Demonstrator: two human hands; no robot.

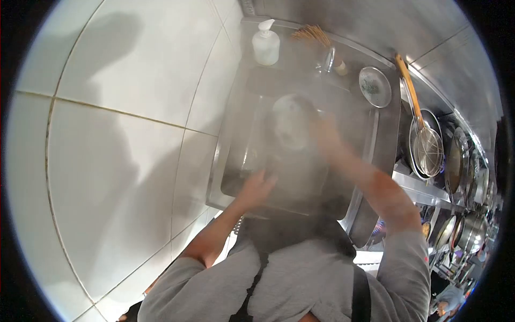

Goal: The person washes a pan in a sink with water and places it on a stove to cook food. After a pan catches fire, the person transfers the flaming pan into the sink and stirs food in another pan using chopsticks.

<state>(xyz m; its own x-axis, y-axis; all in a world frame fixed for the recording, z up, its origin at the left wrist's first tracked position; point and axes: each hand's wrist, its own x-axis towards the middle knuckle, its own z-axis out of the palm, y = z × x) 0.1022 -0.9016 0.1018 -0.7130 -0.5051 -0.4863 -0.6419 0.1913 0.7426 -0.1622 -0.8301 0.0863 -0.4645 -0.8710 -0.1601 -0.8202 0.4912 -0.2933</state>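
Note:
Steam hangs over the metal sink (228, 177) and blurs what lies inside it. A pale, rounded thing (291, 122) shows in the basin; its kind is hard to make out through the haze. My right hand (325, 133) is at the right side of this pale thing, its fingers lost in the steam, so I cannot tell whether it grips anything. Lower and to the left, my left hand (259, 188) reaches over the near part of the basin. Its fingers are hazy, and no held thing can be made out.
A white pump bottle (266, 45) stands at the back left, near a bristly brush (313, 35) and the faucet (329, 59). A round mesh strainer (375, 87) lies on the right rim. Beyond are a wooden-handled skimmer (428, 145) and several pans. A tiled wall (112, 161) borders the left.

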